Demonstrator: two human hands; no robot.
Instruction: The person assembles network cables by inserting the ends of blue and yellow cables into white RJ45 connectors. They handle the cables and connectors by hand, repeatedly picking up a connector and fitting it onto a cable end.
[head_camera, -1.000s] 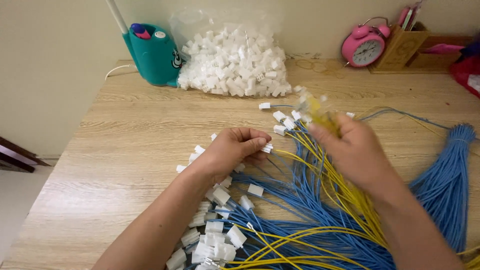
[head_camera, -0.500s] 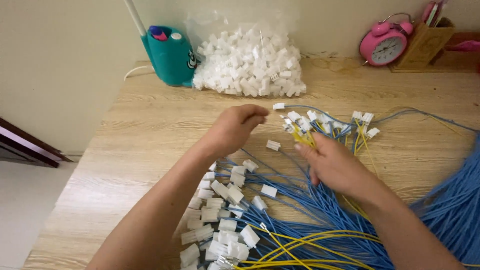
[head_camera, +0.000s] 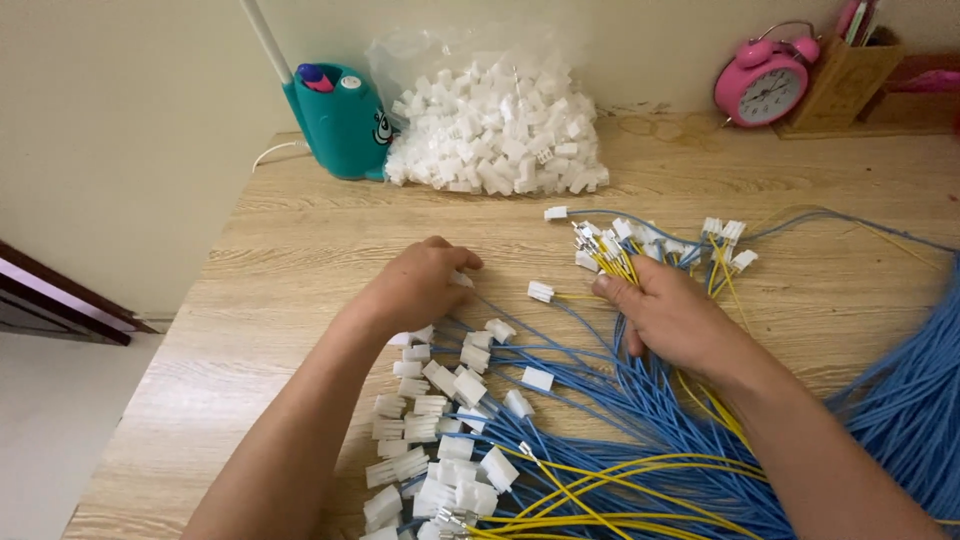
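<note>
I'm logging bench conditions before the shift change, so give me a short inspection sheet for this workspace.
Surface: wooden table, light grain.
Job's things: yellow wires in right hand; left hand rests on loose white connectors.
Clutter: bag of white connectors, teal device, pink alarm clock, wooden holder.
Grips: right closed on wires; left unclear.
Cables: blue wires spread right.
Surroundings: pale wall.

Bare wooden table (head_camera: 300, 250) left and ahead of left hand (head_camera: 415, 285); wire bundle (head_camera: 640, 420) crowds right side
</note>
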